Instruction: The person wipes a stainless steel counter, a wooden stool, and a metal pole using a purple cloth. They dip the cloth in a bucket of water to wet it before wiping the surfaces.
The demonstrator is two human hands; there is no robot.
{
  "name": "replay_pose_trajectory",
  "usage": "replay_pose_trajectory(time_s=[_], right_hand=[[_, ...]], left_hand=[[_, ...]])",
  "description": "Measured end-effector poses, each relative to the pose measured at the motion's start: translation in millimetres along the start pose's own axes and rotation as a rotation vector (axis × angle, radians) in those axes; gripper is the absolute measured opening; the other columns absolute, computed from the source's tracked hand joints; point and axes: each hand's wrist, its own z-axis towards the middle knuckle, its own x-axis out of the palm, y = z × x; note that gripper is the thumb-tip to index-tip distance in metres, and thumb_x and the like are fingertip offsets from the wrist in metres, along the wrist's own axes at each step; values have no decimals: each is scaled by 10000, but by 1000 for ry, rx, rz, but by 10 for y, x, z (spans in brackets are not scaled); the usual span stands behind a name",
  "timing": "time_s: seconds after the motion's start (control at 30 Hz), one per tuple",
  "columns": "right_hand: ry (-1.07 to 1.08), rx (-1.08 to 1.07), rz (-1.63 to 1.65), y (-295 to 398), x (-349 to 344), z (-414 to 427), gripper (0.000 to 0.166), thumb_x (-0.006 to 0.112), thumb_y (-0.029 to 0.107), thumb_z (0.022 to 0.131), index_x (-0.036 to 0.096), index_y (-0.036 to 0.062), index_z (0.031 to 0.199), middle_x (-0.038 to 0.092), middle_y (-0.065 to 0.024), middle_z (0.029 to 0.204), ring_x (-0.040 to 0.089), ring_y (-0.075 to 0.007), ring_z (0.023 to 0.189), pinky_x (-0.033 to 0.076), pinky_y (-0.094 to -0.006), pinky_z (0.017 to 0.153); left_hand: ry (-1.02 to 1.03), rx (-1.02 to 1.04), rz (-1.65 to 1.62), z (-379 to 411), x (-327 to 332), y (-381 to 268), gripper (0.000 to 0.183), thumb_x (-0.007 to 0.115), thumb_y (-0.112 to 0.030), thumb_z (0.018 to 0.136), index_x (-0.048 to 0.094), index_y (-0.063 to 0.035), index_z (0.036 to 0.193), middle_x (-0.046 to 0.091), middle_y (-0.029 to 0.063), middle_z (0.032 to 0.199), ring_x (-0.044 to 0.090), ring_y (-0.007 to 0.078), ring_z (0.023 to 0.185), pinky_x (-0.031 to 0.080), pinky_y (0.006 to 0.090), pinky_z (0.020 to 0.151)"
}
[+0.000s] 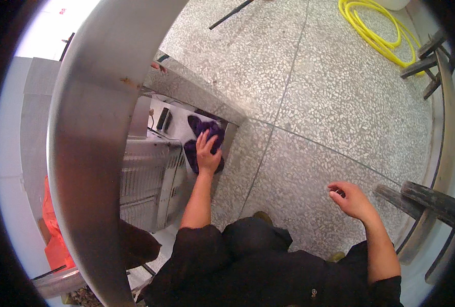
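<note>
My left hand (pixel 208 153) reaches down beneath a stainless steel counter's edge (pixel 93 153). Its fingers are spread over a bunched dark purple cloth (pixel 191 147); the fingertips touch it, but whether they grip it is unclear. The cloth lies inside a low metal frame (pixel 196 90), close to a ribbed, vented light-coloured housing (pixel 146 180). On the other side, my right hand (pixel 348 197) hangs above the terrazzo floor (pixel 288 165) with loosely bent fingers. Thumb and forefinger are apart, and nothing shows between them.
Thick dark legs of a bench or stool (pixel 430 199) stand just right of my right hand. A coiled yellow hose (pixel 365 30) lies at the far right. A dark rod (pixel 231 14) is at the top. Left of the counter hangs a red plastic bag (pixel 54 230).
</note>
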Motion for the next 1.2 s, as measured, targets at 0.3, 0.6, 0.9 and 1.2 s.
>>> replay_pose_trajectory(time_s=[0.3,0.6,0.9,1.2], right_hand=[[5,-3,-41,-2,-94,-82,277,615,213,846,617,27,1052,639,-144,962,628,-275,852,497,-352,759],[95,-35,-103,49,-8,-76,304,599,248,863,609,33,1077,629,-153,994,634,-289,879,503,-379,776],[101,-162,-45,90,15,45,324,591,276,866,611,31,1077,632,-165,1005,611,-315,932,486,-405,807],[-2,-173,-42,101,-179,-21,302,581,259,869,614,29,1063,634,-167,1002,612,-320,925,488,-403,810]], left_hand=[[-131,-260,293,164,34,742,575,630,-203,718,515,-79,1268,379,293,1356,342,478,1240,282,501,1059],[-179,180,75,560,386,429,480,646,-114,638,562,-41,1105,497,191,1263,422,399,1189,312,491,1033],[288,-371,-411,-215,-499,-974,379,680,-111,678,666,-33,1049,670,114,1041,627,188,957,479,305,845],[-861,-225,-907,1443,-1923,-1722,589,533,-378,900,424,57,1282,527,209,1218,567,277,1052,462,392,919]])
